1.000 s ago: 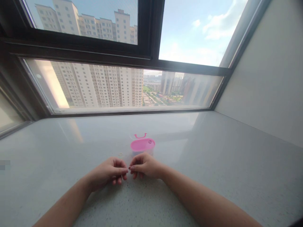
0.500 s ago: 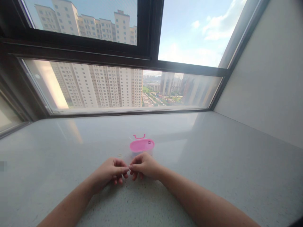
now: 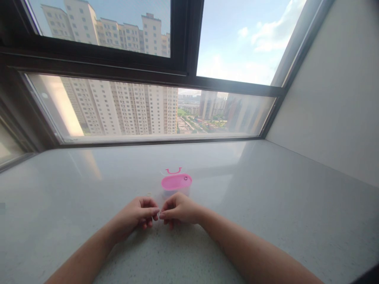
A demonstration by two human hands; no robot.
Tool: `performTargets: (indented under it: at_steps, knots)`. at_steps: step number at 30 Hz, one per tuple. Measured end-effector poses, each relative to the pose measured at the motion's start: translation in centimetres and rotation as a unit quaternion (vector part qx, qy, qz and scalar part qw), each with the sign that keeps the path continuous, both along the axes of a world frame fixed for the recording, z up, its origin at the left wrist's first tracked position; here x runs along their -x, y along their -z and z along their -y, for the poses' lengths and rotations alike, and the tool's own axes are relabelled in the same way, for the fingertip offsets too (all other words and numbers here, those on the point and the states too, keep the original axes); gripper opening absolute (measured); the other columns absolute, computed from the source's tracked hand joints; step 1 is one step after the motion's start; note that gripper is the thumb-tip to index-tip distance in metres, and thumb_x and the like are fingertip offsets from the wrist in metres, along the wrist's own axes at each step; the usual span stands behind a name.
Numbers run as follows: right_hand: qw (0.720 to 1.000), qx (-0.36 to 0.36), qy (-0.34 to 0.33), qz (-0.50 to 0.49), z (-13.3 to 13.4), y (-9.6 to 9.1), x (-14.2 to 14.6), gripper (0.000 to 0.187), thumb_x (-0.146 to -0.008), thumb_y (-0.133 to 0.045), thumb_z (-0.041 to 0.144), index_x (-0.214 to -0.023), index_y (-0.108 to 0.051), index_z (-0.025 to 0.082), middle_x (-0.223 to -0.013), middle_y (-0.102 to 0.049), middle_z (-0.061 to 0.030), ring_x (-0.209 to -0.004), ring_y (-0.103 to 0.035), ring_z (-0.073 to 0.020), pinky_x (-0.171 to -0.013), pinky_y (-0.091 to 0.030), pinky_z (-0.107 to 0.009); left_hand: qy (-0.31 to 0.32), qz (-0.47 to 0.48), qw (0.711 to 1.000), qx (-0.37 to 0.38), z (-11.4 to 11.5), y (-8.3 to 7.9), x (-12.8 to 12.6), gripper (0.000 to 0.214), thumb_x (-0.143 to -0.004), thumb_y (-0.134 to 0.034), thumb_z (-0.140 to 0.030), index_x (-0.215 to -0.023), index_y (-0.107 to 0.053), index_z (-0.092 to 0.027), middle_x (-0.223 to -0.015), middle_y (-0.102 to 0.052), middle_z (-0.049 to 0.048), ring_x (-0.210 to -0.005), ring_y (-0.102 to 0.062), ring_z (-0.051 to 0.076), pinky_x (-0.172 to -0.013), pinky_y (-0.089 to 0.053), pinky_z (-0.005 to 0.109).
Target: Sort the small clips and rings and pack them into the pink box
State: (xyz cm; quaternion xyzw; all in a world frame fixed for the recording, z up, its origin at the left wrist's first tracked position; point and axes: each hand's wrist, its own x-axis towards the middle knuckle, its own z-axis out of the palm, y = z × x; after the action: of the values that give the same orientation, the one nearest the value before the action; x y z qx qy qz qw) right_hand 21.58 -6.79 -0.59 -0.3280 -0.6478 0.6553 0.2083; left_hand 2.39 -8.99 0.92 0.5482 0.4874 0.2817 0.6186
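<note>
My left hand (image 3: 141,213) and my right hand (image 3: 179,210) meet low over the countertop, fingertips almost touching. Both are closed in a pinch of thumb and forefinger. Between them shows a small pale loop (image 3: 159,215), thin like a little elastic band; its exact kind is too small to make out. Just beyond my right hand stands an oval box with a pink lid (image 3: 174,182) and see-through sides, its lower part partly hidden by that hand. On the lid lies a small dark ring (image 3: 185,178). A pale ring (image 3: 149,194) rests on the counter beyond my left hand.
A pink curved handle (image 3: 173,171) lies behind the box. The speckled white countertop (image 3: 266,221) runs back to a dark-framed window (image 3: 166,142). A white wall (image 3: 334,106) borders it on the right. Tall buildings stand outside.
My fingertips have shifted slightly, and the pale loop between them shows more clearly. My right hand has turned a little downward. The whole view has moved slightly; the box stays put.
</note>
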Motion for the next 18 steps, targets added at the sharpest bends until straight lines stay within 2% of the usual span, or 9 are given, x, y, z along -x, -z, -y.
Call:
performTargets:
  at_steps: [9,18]
  knots:
    - [0.999,-0.005,0.025,-0.027,-0.32,0.38,-0.14,0.035,-0.066,-0.069,0.045,-0.072,-0.056,0.012,-0.061,-0.058,0.0005,-0.046,-0.053,-0.0074,-0.039,-0.035,-0.017,-0.003,0.006,1.000,0.006,0.06,-0.14,0.22,0.028,-0.060,-0.072,-0.039,-0.069,-0.062,-0.014,-0.060,-0.061,-0.0005,-0.049,-0.052,0.010,-0.044,-0.033,0.019]
    - [0.998,0.000,0.028,-0.050,-0.19,0.12,-0.24,0.037,-0.066,-0.069,0.046,-0.073,-0.056,0.012,-0.061,-0.058,0.0008,-0.045,-0.053,-0.0071,-0.038,-0.035,-0.016,-0.008,0.019,1.000,0.016,-0.06,-0.17,0.17,0.028,-0.062,-0.072,-0.038,-0.069,-0.061,-0.013,-0.060,-0.060,-0.0011,-0.049,-0.052,0.009,-0.044,-0.032,0.017]
